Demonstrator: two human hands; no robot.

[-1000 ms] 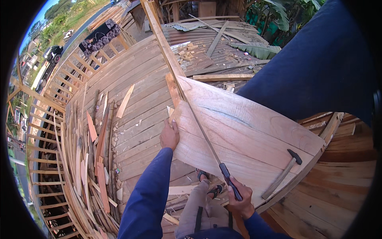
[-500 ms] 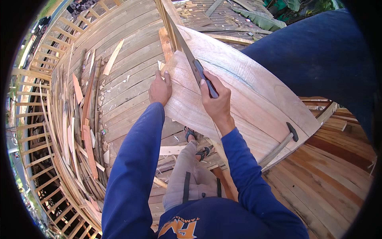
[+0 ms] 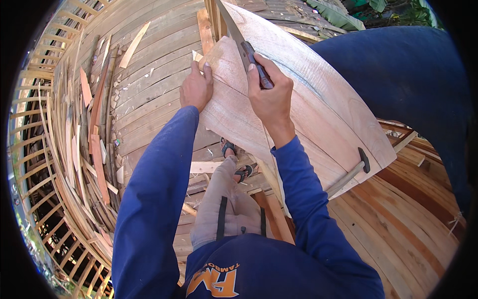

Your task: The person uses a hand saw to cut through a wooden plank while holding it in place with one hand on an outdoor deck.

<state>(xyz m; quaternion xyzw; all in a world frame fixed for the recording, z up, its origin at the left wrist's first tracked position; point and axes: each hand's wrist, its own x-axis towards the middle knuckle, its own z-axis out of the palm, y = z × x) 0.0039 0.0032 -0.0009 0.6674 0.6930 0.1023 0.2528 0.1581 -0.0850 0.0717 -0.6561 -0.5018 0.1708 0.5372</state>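
Note:
My right hand is closed around the dark handle of a handsaw. Its long metal blade points away from me and stands along a seam in a broad, pale wooden panel; the teeth cannot be made out. At the panel's far left edge, my left hand grips the wood, thumb and fingers against its rim. A claw-less-looking hammer with a dark head and wooden handle lies on the panel's near right end, touched by neither hand.
Wood strips and offcuts lie piled on the plank floor to the left, beside a curved slatted frame. A large dark blue curved form rises at the right. Reddish-brown boards spread out at lower right.
My right hand and the saw have slid a little farther forward along the seam. The left hand keeps its hold on the panel edge. The whole view has shifted slightly.

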